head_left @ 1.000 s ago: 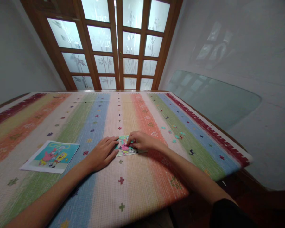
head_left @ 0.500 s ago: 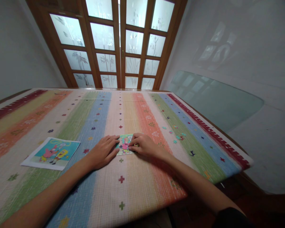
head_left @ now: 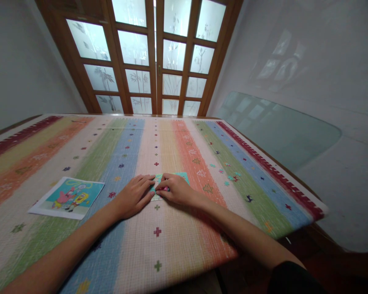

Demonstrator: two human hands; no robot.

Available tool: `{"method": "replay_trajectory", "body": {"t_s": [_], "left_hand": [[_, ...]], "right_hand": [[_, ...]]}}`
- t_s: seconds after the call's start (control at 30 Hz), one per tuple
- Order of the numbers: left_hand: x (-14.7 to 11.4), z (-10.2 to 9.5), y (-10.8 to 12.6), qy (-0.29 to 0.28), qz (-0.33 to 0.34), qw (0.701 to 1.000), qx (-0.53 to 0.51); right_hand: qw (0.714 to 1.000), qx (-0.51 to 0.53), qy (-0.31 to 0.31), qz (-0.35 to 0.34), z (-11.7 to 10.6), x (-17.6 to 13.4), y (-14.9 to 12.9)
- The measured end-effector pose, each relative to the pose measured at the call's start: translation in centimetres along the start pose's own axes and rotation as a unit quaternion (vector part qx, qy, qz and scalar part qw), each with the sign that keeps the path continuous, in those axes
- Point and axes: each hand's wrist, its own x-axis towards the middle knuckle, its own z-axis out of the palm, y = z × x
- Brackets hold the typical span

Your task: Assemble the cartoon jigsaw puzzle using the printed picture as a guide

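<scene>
A small, partly assembled jigsaw puzzle (head_left: 182, 176) with a teal and green print lies flat on the striped tablecloth, much of it covered by my hands. My left hand (head_left: 135, 193) rests palm down at its left edge, fingers stretched out and steadying that side. Over the middle of the puzzle, my right hand (head_left: 176, 190) is closed in a pinch on a puzzle piece (head_left: 164, 188), of which only a bit of pink shows. Off to the right, several loose puzzle pieces (head_left: 230, 178) in teal and pink are scattered on the cloth.
A printed reference picture (head_left: 69, 198) of cartoon figures lies on the left of the table. The striped tablecloth (head_left: 141, 253) covers the tabletop up to its near edge. Beyond stand wooden glass-paned doors (head_left: 155, 81); a glass panel (head_left: 279, 126) is at the right wall.
My right hand has shifted left across the puzzle, towards my left hand, baring its upper right corner and covering its middle. My left hand stays put.
</scene>
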Motion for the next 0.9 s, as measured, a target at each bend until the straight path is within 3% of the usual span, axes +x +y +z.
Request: {"method": "replay_trajectory", "body": {"t_s": [0.33,0.9], "left_hand": [[0.0,-0.1,0.0,-0.009,0.002,1.0,-0.006],[-0.2,0.4,0.3,0.01,-0.018,1.0,0.007]], "right_hand": [[0.999,-0.039,-0.015,0.027,-0.5,0.0,-1.1],[0.999,-0.014,0.016,0.03,0.4,-0.6,-1.4]]}}
